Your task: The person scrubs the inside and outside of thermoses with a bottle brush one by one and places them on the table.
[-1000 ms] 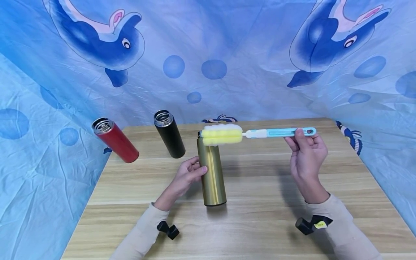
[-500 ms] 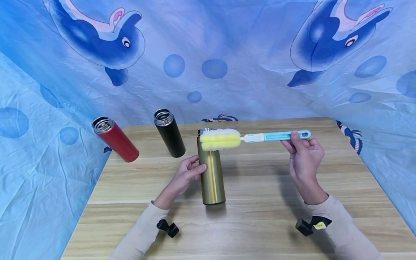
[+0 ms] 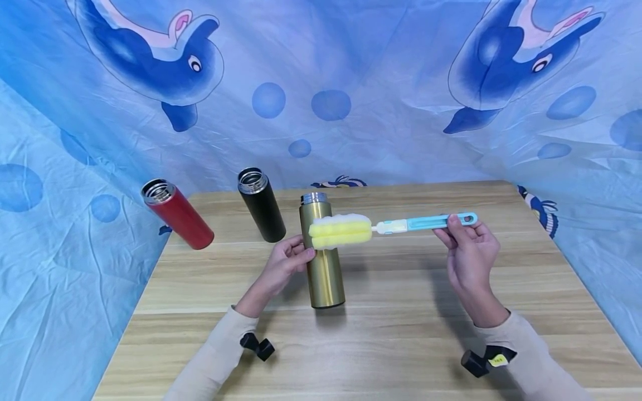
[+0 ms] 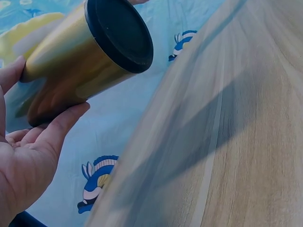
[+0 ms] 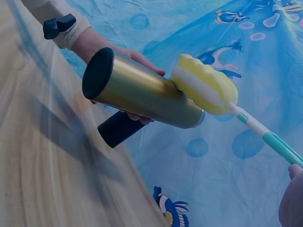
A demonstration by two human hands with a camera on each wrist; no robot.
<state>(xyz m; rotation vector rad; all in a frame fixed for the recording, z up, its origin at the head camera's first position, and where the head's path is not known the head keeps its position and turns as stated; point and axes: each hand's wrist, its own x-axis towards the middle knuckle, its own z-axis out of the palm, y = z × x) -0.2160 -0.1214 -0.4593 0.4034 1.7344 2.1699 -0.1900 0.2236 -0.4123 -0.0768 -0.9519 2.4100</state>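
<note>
My left hand (image 3: 286, 263) grips the side of a gold steel thermos bottle (image 3: 327, 283), its silver threaded neck uncapped. The bottle is held up off the table; its black base (image 4: 122, 35) shows in the left wrist view, with a shadow on the wood below. Between thumb and fingers, my right hand (image 3: 472, 259) holds the turquoise handle of a bottle brush (image 3: 426, 223). The brush lies crosswise, its yellow and white sponge head (image 3: 341, 231) overlapping the upper side of the bottle. In the right wrist view the sponge (image 5: 204, 89) is right at the bottle's wall.
A black bottle (image 3: 263, 209) and a red bottle (image 3: 180, 217), both uncapped, stand upright at the table's back left. The wooden table (image 3: 401, 345) ends at a blue sheet with dolphins (image 3: 381, 50) hanging behind and at both sides.
The brush has come down from the bottle's mouth to its side, uncovering the silver neck. The gold bottle has shifted slightly up and left in the head view. Both hands keep their holds.
</note>
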